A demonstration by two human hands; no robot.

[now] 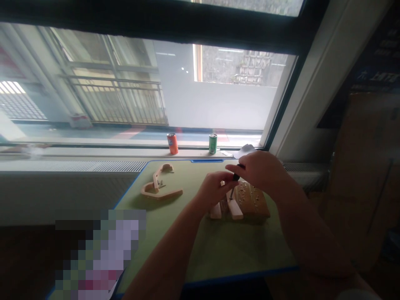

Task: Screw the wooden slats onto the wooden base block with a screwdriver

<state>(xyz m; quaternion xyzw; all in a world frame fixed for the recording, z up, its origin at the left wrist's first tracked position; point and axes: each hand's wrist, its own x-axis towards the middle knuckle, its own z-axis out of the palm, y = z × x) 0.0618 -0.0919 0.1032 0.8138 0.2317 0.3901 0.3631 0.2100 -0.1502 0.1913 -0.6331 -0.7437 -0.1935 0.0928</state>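
Note:
My right hand (259,166) is closed round the black handle of a screwdriver (236,176). The shaft points down, with its tip at a screw on a pale wooden strip (235,209). My left hand (215,187) is closed at the lower end of the same handle, its fingertips touching it from the left. Beneath the strip lies a brown wooden board (258,204) dotted with rows of small holes or screws. A second pale strip (215,211) sits to the left, partly hidden by my left hand.
Curved wooden pieces (162,194) and a few small screws lie at the table's left. An orange can (172,144) and a green can (213,143) stand on the windowsill. The green tabletop (231,250) has a blue edge. Cardboard (353,175) stands at the right.

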